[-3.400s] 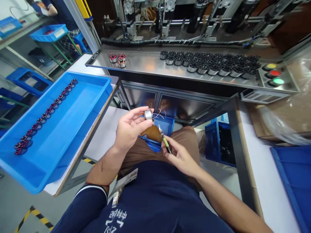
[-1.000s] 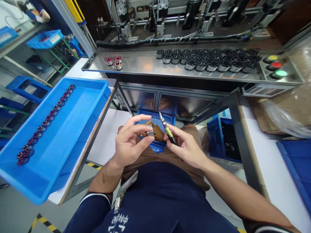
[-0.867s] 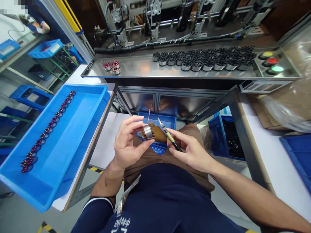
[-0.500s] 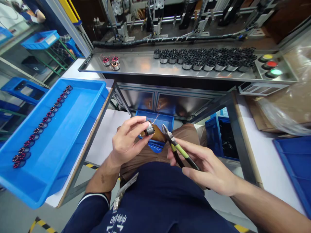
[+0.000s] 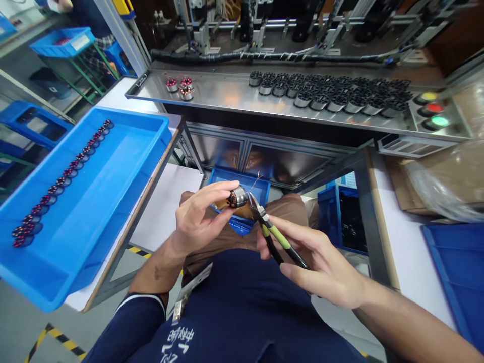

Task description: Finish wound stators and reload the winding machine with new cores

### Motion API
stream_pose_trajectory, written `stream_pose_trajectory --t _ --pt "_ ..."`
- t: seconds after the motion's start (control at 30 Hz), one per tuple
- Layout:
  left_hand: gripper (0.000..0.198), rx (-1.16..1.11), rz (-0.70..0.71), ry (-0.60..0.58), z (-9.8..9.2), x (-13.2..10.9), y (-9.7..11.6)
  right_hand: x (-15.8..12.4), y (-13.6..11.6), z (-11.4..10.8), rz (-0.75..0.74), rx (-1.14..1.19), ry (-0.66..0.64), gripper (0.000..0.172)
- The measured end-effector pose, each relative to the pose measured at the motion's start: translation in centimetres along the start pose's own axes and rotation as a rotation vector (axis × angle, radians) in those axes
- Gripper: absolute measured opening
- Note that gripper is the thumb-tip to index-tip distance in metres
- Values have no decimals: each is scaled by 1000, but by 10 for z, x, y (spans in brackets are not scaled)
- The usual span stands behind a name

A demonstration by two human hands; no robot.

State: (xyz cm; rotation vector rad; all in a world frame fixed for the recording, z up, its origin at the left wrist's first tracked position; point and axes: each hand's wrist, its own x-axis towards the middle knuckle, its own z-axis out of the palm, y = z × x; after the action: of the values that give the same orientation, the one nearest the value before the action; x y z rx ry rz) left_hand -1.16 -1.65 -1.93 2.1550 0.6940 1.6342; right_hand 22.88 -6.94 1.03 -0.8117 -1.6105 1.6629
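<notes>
Left hand: raised over the lap, palm turned inward, thumb and fingertips pinched together. Forearm bare, dark sleeve at the elbow. Right hand: lower, fingers extended and loosely curled in a grip, forearm bare, entering from the lower right.

Steel shelf across the far side, as I see it: three small wound coils with red wire near its left end; a long cluster of dark ring-shaped cores over the middle and right, touching one another; three round buttons, yellow, red and green, at the right end.

White side table on my left: carries a large blue tray, tilted, with a single row of small wound parts along its far wall.

White table on my right: a second blue tray at the edge of view, and clear plastic wrap over brown cardboard behind it.
</notes>
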Motion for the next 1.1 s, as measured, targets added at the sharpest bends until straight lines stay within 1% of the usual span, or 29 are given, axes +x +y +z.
stream_pose_trajectory --t 0.23,0.4,0.63,0.8,0.87,0.97,1.1 --pt "64 6 -23 6 0 -1 -1 1 -2 2 16 15 8 64" --pt "67 -26 -35 45 0 -2 -3 1 0 4 2 40 7 66" --pt "62 -13 -29 38 2 -2 -3 3 -1 4 46 44 10 65" --pt "65 -19 -24 44 2 -1 -2 4 -2 6 24 72 20 64" --pt "64 -8 -19 42 2 -1 -2 4 -2 8 17 63 41 62" --pt "59 49 -6 33 3 1 -2 5 -2 9 47 9 103 57" --pt "58 220 62 32 2 5 1 5 1 4 76 -29 226 58"
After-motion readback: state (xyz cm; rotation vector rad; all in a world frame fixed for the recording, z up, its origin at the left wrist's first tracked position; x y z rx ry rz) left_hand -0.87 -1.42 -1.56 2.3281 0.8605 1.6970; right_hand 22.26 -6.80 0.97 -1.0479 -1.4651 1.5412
